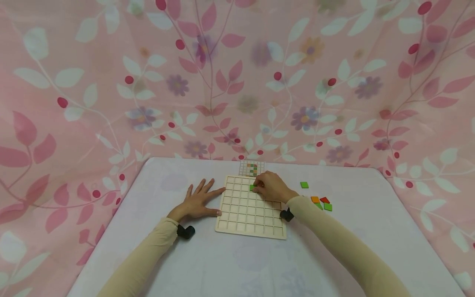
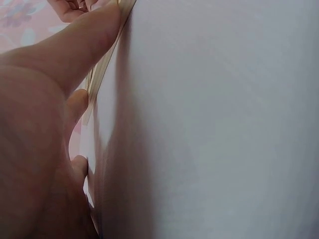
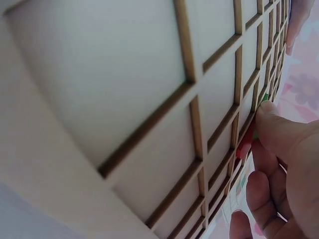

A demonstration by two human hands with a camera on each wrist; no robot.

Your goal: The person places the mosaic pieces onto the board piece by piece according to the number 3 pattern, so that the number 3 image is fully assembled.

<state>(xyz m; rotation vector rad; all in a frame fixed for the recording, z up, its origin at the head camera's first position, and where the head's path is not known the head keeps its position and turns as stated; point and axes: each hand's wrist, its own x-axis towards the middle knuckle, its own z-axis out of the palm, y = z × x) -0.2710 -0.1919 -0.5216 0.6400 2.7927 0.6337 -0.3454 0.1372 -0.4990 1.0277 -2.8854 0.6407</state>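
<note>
A pale wooden grid board (image 1: 241,227) lies on the white-covered table. My left hand (image 1: 198,204) is spread at its left side, with thumb and index fingertips touching the edge. Over the board's upper right cells, my right hand (image 1: 272,186) has its thumb and fingers curled together. In the right wrist view, a small red piece (image 3: 245,144) shows at the fingertips of this hand, which seems to pinch it; its shape is partly hidden. A green square (image 1: 252,187) sits in the grid beside those fingers.
Behind the board lies a printed pattern card (image 1: 245,168) with coloured squares. To the right are loose pieces: a green square (image 1: 304,185), an orange square (image 1: 315,199), a red triangle (image 1: 325,200) and another green square (image 1: 328,207). A floral curtain (image 1: 237,82) hangs behind.
</note>
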